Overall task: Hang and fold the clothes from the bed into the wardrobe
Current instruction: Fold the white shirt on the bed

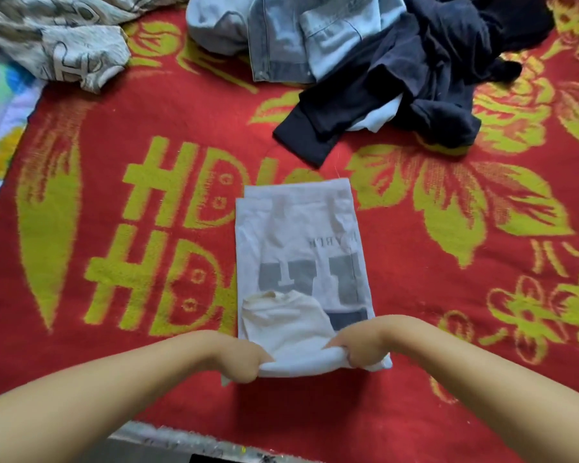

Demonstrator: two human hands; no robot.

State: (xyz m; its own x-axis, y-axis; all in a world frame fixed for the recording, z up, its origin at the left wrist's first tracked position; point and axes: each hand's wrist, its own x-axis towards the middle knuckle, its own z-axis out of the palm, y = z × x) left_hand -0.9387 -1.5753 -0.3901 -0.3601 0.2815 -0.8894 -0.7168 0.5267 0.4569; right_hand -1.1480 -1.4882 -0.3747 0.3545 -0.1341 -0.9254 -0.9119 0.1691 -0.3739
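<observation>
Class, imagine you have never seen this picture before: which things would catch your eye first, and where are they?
First, the white T-shirt folded into a long strip at centre, its near end gripped by the left hand and right hand. Next, the red blanket with yellow letters and flowers beneath everything. Then the unfolded heap at the far edge: a denim piece beside dark clothes.

Single head-worn wide-angle view, looking forward and steeply down onto red blanket (415, 412), close above it, near bed edge at frame bottom, far side of blanket at top, edges bowed by lens, no second view
</observation>
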